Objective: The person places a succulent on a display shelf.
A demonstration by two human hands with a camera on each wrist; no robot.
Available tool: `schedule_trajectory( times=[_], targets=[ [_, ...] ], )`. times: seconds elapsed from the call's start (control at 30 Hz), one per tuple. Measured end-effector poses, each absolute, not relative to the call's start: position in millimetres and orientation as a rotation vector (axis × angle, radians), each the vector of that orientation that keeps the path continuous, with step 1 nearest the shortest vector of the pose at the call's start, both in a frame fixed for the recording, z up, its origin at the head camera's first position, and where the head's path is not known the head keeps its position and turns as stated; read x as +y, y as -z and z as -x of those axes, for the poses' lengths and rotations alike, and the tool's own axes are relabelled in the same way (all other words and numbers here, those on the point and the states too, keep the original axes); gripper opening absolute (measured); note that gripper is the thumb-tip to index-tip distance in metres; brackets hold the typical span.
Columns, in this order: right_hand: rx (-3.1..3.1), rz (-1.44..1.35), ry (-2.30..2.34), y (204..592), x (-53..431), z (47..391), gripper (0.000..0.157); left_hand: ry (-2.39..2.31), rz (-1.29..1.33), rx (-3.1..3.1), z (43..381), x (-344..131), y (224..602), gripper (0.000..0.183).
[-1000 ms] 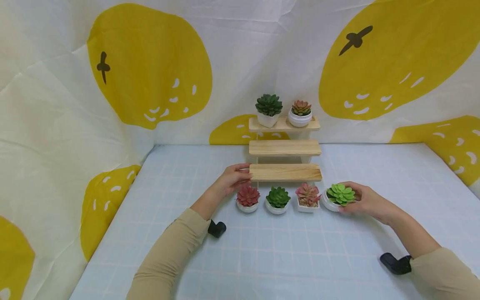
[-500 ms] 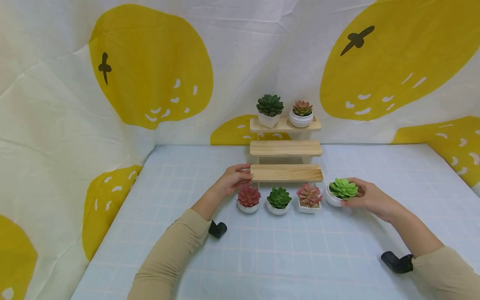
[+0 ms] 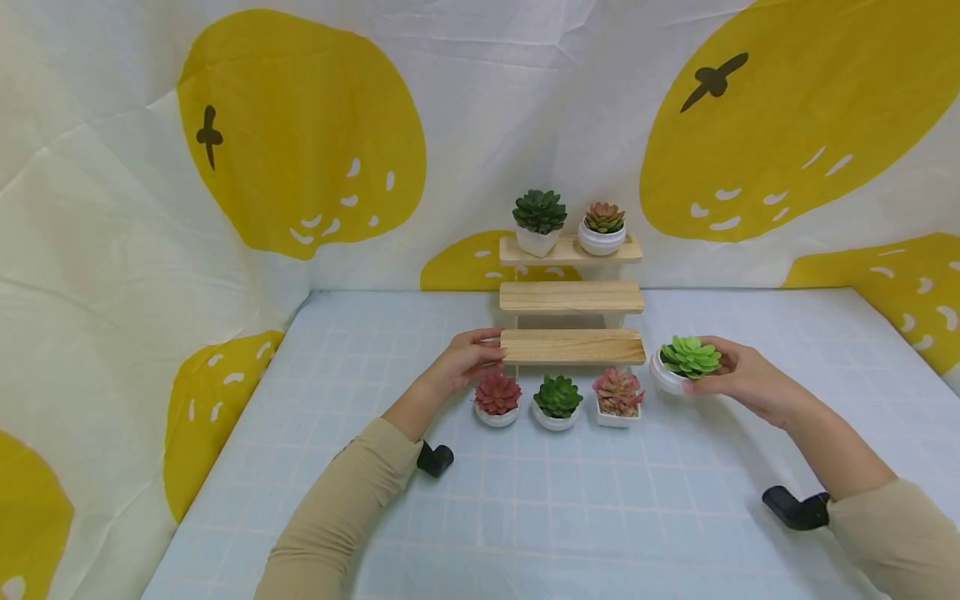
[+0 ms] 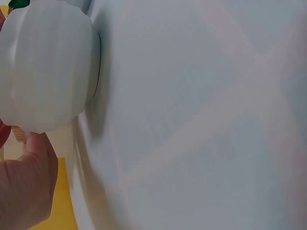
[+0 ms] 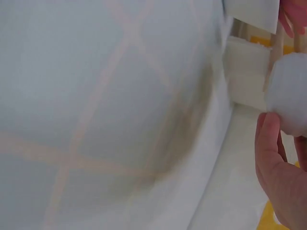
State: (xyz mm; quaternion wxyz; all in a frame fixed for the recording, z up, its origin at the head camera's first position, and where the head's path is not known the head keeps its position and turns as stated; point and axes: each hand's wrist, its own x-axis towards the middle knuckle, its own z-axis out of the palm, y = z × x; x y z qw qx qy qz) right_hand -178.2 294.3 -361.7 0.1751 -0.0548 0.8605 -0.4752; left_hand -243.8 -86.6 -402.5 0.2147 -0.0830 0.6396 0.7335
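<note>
My right hand (image 3: 742,382) holds a bright green succulent (image 3: 691,357) by its round white pot, raised beside the right end of the lowest shelf. In the right wrist view, the thumb and fingers (image 5: 269,139) grip that pot (image 5: 290,93) above the cloth. At the stand's other side, my left hand (image 3: 471,357) grips the left end of the lowest wooden shelf (image 3: 573,345). A dark red succulent (image 3: 498,393) sits just below it; a white pot (image 4: 50,67) fills the left wrist view's upper left corner.
Beside the red one stand a green succulent (image 3: 557,397) and a pink one (image 3: 618,392) in a square pot. The top shelf bears a dark green succulent (image 3: 539,218) and an orange one (image 3: 602,225). The middle shelf (image 3: 572,296) is bare. A patterned curtain hangs behind.
My right hand has lifted the bright green succulent off the table, moving it up and slightly away from the front row. The left hand stays at the lowest shelf's end.
</note>
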Motion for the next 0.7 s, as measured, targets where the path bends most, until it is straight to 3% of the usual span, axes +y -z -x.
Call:
schedule_trajectory(
  times=[0.7],
  targets=[
    [2.443, 0.238, 1.423, 319.9, 259.7, 203.6, 0.072, -2.03, 0.222, 1.771, 243.3, -86.8, 400.5, 0.049]
  ],
)
